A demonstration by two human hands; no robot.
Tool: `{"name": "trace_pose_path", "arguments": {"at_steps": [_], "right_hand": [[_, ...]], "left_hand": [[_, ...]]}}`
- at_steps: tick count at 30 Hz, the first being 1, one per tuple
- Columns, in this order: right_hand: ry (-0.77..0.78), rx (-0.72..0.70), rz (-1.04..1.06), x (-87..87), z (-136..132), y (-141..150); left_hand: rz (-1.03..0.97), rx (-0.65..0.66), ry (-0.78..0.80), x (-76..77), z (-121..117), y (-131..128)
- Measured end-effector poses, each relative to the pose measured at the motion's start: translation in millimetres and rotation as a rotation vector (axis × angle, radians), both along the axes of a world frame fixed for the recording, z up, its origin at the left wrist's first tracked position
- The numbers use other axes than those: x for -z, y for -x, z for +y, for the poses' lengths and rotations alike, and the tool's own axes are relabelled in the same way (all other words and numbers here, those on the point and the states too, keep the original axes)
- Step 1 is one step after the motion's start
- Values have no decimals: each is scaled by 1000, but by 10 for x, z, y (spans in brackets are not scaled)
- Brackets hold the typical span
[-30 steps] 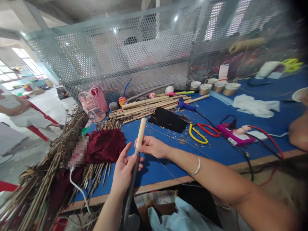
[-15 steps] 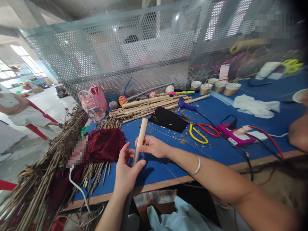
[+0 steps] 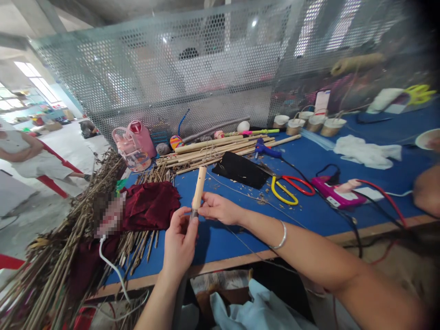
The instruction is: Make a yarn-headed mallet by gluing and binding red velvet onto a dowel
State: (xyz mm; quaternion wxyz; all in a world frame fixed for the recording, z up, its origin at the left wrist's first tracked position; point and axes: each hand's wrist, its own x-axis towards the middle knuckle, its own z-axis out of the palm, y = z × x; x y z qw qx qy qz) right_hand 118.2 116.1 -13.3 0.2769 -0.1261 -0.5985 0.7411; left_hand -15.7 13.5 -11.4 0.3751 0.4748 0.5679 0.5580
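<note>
Upright before me is a pale wooden rod (image 3: 199,187), with small dark spots near its top. Its lower end meets a dark grey sleeve or tube (image 3: 194,213), which runs down behind my left forearm. My left hand (image 3: 180,240) is closed around the grey part just below the bare wood. With thumb and fingers, my right hand (image 3: 220,209) pinches the rod from the right at the joint. Past the rod, a black cloth (image 3: 237,170) lies on the blue table (image 3: 237,245). Burgundy cloth (image 3: 151,206) rests left of my hands.
Dried stalks (image 3: 62,256) hang over the left edge. Wooden sticks (image 3: 227,151) lie at the back by a pink bag (image 3: 135,144). To the right are scissors (image 3: 285,190), a blue glue gun (image 3: 266,149), a magenta power strip (image 3: 338,192) with cords, and another person's arm (image 3: 428,188).
My left hand opened around the grey part, then closed on it again near the joint. The rod turned, and dark spots now show near its top. My right hand kept its pinch.
</note>
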Motion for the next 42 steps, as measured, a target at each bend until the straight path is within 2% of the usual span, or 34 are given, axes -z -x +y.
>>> {"name": "trace_pose_path", "arguments": {"at_steps": [5,14,20,30,32,36,38,40,42], "right_hand": [[72,-72,21,6,-16,10],[138,-135,-11,-27,-29,-16],[53,-104,-53,0,28,-15],[7,-141,-21,28,43,-58],[8,-135,-17,35,51,-62],[-7,-72,-15,16,16,-35],[-22,-56,-17,-9,-18,-16],[-22,-57,-18,-30,-41,-6],[-8,-70,-18,-41,-43,-9]], "left_hand": [[67,-12,-31,4,7,11],[-68,-22,-19,-38,38,-40],[-280,172,44,-6,75,58],[-508,293,175,-7,60,73],[-408,243,179,-8,41,46],[145,-107,12,-4,-75,-36],[357,-215,-70,5,-138,-74],[395,-252,-105,15,-166,-92],[269,-225,-84,15,-149,-78]]}}
